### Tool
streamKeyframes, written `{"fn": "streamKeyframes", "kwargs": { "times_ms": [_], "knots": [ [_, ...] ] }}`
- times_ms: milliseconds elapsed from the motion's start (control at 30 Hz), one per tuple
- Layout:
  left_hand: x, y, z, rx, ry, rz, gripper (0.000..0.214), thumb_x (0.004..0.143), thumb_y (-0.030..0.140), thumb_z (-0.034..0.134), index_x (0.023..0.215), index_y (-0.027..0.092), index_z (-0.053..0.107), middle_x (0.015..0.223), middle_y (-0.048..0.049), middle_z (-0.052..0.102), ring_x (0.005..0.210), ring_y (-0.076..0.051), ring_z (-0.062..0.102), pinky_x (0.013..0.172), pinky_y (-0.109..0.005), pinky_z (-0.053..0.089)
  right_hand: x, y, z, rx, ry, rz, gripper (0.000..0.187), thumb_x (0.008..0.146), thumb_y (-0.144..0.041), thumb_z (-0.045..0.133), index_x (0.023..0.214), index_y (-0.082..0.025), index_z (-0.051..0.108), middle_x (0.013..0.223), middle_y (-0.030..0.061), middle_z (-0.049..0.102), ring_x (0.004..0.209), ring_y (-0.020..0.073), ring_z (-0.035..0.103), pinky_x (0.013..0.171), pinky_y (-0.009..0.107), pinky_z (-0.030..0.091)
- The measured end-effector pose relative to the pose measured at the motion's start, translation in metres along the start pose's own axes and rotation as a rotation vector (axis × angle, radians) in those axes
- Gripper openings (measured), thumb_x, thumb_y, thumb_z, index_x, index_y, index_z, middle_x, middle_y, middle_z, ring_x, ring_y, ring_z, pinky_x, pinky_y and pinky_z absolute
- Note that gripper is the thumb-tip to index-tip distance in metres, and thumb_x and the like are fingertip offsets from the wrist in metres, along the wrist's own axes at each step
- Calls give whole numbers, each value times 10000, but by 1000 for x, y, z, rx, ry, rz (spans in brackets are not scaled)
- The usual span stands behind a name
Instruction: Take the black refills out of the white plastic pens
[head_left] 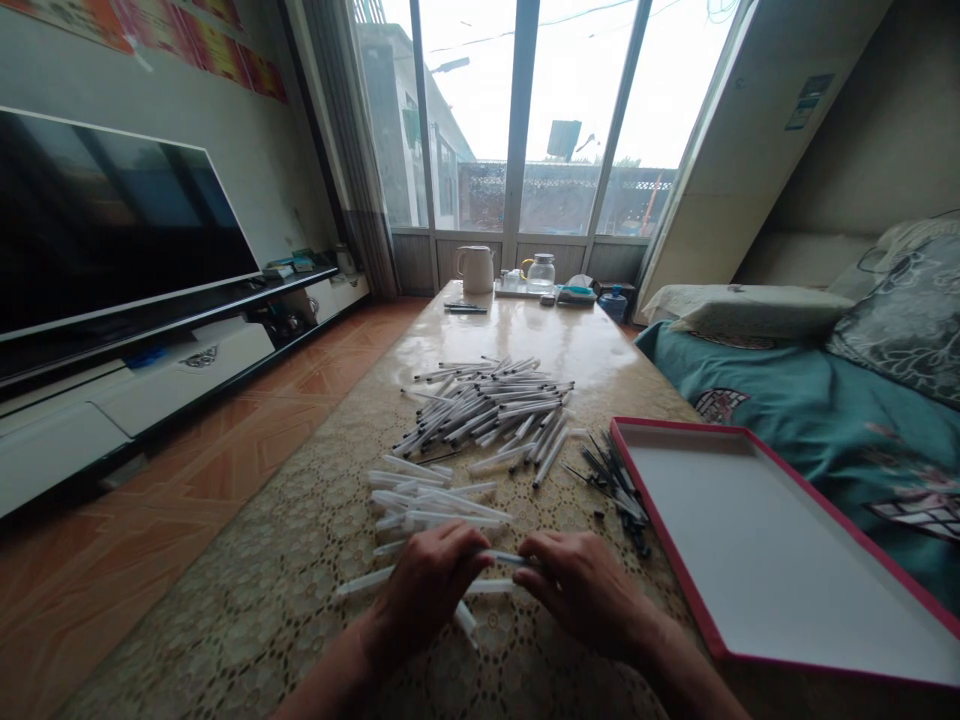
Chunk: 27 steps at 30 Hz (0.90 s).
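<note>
Between the fingertips of both hands a thin whitish pen (508,558) lies level. My left hand (429,578) pinches one end and my right hand (583,578) pinches the other; the fingers cover its tips. Just beyond and under my left hand lie loose white pen barrels (431,500), a few poking out around the wrist. Farther up the table spreads a big heap of pens (487,400), clear-bodied with dark ends. To the right of it sits a small pile of black pen caps (619,490), beside the box lid.
A shallow red-edged box lid (795,550), white inside, takes up the right side. At the table's far end stand a beige kettle (475,270), a glass jar (541,273) and a tissue pack (576,292). A sofa (750,390) borders the right.
</note>
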<state>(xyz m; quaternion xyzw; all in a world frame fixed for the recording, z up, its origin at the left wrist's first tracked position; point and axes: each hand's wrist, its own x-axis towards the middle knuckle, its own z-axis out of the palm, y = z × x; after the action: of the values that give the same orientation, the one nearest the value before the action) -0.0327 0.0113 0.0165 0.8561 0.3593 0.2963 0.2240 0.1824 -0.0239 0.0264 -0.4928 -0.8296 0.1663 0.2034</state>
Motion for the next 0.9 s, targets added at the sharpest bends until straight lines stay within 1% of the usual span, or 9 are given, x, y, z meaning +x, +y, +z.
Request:
{"fn": "streamKeyframes", "kwargs": {
  "times_ms": [167,267,333,433,533,633,700,800,900],
  "knots": [
    [-3,-1,9,88,-16,94,188,906,302,459,795,186,556,713,-11,594,624,-133,556,585,-228,391,1,-9,3,89,-18,-34,296,929,-318,410,682,-189,508,629,-31,540,558,94,452,537,202,297],
    [-5,-3,8,149,-61,162,226,917,314,425,747,188,505,667,-2,560,566,-127,510,540,-237,343,-1,-10,4,186,-72,-34,346,950,-337,356,673,-187,499,573,-52,488,514,76,406,509,187,289],
    [-5,-3,8,180,-88,166,241,919,322,412,728,193,482,646,5,540,536,-125,482,524,-247,313,-2,-9,6,189,-106,-35,356,957,-342,338,683,-190,505,547,-58,483,484,70,395,483,186,273],
    [-5,0,7,157,-82,68,262,922,318,395,697,200,456,612,17,505,521,-126,466,520,-256,287,-2,-7,11,17,-50,-33,300,945,-338,389,714,-196,520,547,-46,540,459,79,433,460,213,239],
    [-1,7,4,20,-90,-61,330,930,320,355,628,202,415,561,36,426,507,-123,439,520,-252,279,1,-7,12,-168,28,-97,238,937,-326,430,757,-202,525,605,-17,609,465,99,501,451,236,224],
    [4,14,-1,-144,-109,-157,392,934,358,321,580,201,385,543,43,350,506,-123,394,508,-246,272,3,-10,8,-262,70,-166,233,946,-310,417,767,-205,522,626,-6,619,494,113,542,453,243,233],
    [5,15,-4,-199,-104,-189,414,934,374,307,565,201,383,537,44,329,503,-124,370,497,-244,263,3,-13,5,-293,65,-173,239,950,-305,408,766,-204,521,638,0,618,521,121,553,464,243,247],
    [4,10,-6,-144,-101,-122,383,927,350,343,583,198,412,541,43,372,502,-123,382,504,-245,261,2,-13,2,-222,27,-104,239,941,-328,422,757,-206,517,642,-9,610,525,117,532,478,233,265],
    [-1,1,-2,-14,-101,21,307,908,344,413,640,198,449,583,34,444,504,-121,410,504,-249,258,1,-12,1,4,-64,-33,265,951,-334,379,760,-211,516,629,-33,584,530,99,495,494,206,291]
  ]
}}
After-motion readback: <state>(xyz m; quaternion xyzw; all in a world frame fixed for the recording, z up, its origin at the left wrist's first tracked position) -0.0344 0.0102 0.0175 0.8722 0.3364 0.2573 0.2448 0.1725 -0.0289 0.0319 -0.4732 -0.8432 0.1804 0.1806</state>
